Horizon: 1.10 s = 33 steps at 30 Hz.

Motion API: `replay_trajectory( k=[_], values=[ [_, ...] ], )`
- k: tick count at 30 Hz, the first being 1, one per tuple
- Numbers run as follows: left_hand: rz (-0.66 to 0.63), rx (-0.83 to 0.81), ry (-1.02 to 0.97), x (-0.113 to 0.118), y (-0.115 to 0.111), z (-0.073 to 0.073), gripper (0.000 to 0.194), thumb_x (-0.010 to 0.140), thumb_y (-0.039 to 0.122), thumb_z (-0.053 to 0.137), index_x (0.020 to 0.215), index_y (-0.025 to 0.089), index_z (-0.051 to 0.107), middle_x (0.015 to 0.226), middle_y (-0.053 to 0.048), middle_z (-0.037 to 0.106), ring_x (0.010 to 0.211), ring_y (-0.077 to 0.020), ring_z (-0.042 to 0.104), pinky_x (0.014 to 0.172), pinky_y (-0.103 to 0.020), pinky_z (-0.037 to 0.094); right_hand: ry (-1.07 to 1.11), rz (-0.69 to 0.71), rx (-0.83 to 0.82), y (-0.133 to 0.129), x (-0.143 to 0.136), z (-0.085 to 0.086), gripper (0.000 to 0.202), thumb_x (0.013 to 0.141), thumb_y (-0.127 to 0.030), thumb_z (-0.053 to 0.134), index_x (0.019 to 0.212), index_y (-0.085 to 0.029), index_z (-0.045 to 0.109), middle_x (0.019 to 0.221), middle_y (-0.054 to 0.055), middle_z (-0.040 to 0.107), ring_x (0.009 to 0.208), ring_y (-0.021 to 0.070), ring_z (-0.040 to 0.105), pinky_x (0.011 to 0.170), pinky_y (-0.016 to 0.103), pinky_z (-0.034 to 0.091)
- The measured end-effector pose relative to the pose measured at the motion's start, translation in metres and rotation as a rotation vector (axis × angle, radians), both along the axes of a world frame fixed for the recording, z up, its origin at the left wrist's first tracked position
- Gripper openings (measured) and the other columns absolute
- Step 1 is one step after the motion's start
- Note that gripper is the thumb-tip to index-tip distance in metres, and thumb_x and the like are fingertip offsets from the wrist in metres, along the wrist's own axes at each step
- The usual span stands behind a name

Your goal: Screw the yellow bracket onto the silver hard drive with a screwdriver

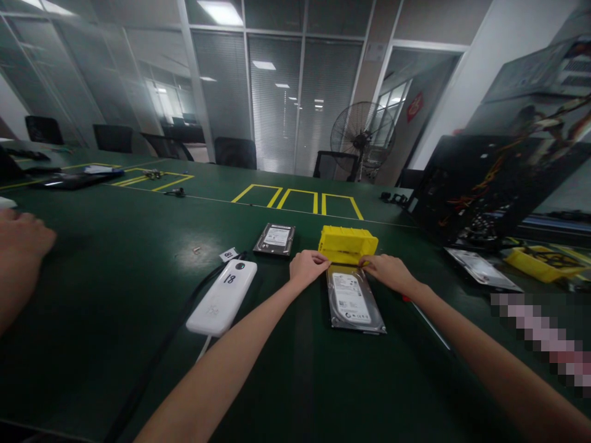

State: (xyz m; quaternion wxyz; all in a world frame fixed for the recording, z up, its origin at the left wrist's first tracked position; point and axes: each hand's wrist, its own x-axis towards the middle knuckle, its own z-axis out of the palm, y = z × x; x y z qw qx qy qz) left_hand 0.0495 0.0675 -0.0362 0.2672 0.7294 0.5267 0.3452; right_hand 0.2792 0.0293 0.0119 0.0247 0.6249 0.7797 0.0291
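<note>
A hard drive [353,299] with a white label lies on the green table, and what looks like a clear bag surrounds it. My left hand [308,267] pinches the far left corner of that bag. At the far right corner, my right hand [386,272] is closed on the bag's edge. Just beyond both hands a yellow bin [348,243] rests on its side. A second hard drive [276,239] lies to the left of the bin, farther back than my left hand.
Left of my left forearm lies a white power bank [223,298] with a black cable beside it. A screwdriver [429,325] lies by my right forearm. An open computer case [480,178] and another yellow bin [545,263] are at right. Another person's hand [25,237] shows at far left.
</note>
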Motion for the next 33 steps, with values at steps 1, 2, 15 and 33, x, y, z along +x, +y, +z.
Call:
replay_trajectory(
  k=[1, 2, 15, 33],
  values=[
    [0.0, 0.006, -0.001, 0.0, 0.0, 0.0, 0.019, 0.076, 0.04, 0.065, 0.083, 0.025, 0.074, 0.085, 0.002, 0.074, 0.083, -0.0161, 0.069, 0.064, -0.021, 0.049, 0.003, 0.003, -0.003, 0.0, 0.0, 0.0, 0.034, 0.09, -0.033, 0.04, 0.115, -0.023, 0.062, 0.11, 0.01, 0.067, 0.096, 0.0272, 0.065, 0.077, 0.04, 0.051],
    [0.002, 0.012, 0.001, 0.0, 0.0, -0.001, 0.019, 0.076, 0.04, 0.064, 0.083, 0.025, 0.074, 0.085, 0.002, 0.074, 0.082, -0.0162, 0.069, 0.063, -0.021, 0.049, 0.002, 0.005, -0.005, 0.0, 0.0, -0.001, 0.034, 0.09, -0.033, 0.04, 0.115, -0.024, 0.061, 0.11, 0.01, 0.067, 0.096, 0.0273, 0.065, 0.077, 0.04, 0.051],
    [0.006, 0.002, 0.01, 0.0, 0.002, -0.002, 0.021, 0.079, 0.042, 0.062, 0.085, 0.026, 0.074, 0.087, 0.002, 0.073, 0.083, -0.0171, 0.068, 0.061, -0.021, 0.047, 0.006, 0.144, -0.003, 0.004, 0.013, -0.008, 0.036, 0.091, -0.031, 0.039, 0.117, -0.029, 0.063, 0.116, 0.002, 0.067, 0.1, 0.0254, 0.065, 0.083, 0.042, 0.051],
    [-0.025, -0.015, 0.007, -0.001, 0.001, 0.001, 0.03, 0.078, 0.049, 0.062, 0.089, 0.024, 0.074, 0.089, 0.0, 0.073, 0.077, -0.016, 0.069, 0.062, -0.021, 0.048, 0.023, 0.114, -0.004, -0.002, 0.014, -0.004, 0.033, 0.089, -0.032, 0.041, 0.111, -0.027, 0.066, 0.109, 0.001, 0.07, 0.095, 0.024, 0.066, 0.078, 0.038, 0.05]
  ],
)
